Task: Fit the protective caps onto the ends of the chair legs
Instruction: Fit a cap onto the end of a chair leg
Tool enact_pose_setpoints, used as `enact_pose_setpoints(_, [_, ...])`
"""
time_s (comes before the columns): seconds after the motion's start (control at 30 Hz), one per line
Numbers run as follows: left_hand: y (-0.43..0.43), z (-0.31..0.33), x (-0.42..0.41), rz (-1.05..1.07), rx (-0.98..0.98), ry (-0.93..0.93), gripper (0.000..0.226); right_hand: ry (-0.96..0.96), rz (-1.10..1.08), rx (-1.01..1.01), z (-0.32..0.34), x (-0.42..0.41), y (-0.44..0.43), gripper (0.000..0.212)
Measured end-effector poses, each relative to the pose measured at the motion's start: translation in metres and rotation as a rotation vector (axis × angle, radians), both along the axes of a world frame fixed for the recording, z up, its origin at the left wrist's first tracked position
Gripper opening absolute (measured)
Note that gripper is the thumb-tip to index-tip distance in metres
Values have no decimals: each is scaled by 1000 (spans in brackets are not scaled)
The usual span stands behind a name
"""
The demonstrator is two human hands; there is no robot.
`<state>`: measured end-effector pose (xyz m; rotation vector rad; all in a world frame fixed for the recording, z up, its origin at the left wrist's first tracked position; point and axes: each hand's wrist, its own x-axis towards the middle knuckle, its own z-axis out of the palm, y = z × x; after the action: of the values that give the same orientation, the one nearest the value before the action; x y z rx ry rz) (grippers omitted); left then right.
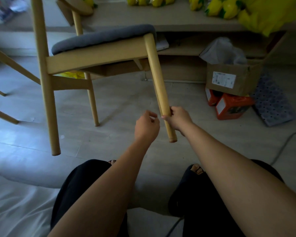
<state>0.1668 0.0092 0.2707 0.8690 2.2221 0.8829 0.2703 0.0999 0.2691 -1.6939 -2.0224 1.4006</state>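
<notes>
A light wooden chair (96, 57) with a grey seat cushion is tilted, its front right leg (158, 86) lifted off the floor and pointing toward me. My right hand (177, 118) grips that leg a little above its end (172, 139), which shows a small rounded tip. My left hand (146, 126) hovers just left of the leg with fingers curled; whether it pinches a small cap I cannot tell. The other legs, such as the near left one (55, 152), rest on the floor.
A cardboard box (229, 79) with plastic wrap sits at the right on orange cartons (232, 106). A patterned mat (272, 101) lies beside them. Yellow toys (220, 7) line a low shelf. Another chair's legs (3, 115) show at left. A cable (284, 144) runs along the floor.
</notes>
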Motion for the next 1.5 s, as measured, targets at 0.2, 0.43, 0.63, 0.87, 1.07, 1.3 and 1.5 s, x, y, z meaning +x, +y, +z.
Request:
enact_pose_setpoints(0.2, [-13, -48, 45, -177, -322, -235, 50, 32, -5, 8, -3, 5, -1, 42])
enact_pose_setpoints(0.43, [-13, -60, 32, 5, -242, -582, 69, 105, -20, -125, -4, 6, 9, 48])
enact_pose_setpoints(0.63, [-11, -60, 20, 20, -289, -788, 59, 202, -87, -272, -6, 7, 12, 58])
enact_pose_setpoints(0.87, [-13, -63, 18, -33, -304, -751, 50, 219, -94, -272, -9, 6, 13, 61])
enact_pose_setpoints(1.07, [-23, -65, 15, -144, -345, -718, 44, 240, -105, -289, -13, 5, 13, 60])
enact_pose_setpoints(1.3, [-17, -64, 27, -72, -215, -541, 51, 236, -100, -282, -14, 5, 14, 59])
enact_pose_setpoints(1.5, [-6, -44, 20, -91, -134, -311, 36, 158, -75, -195, -5, -4, 16, 54])
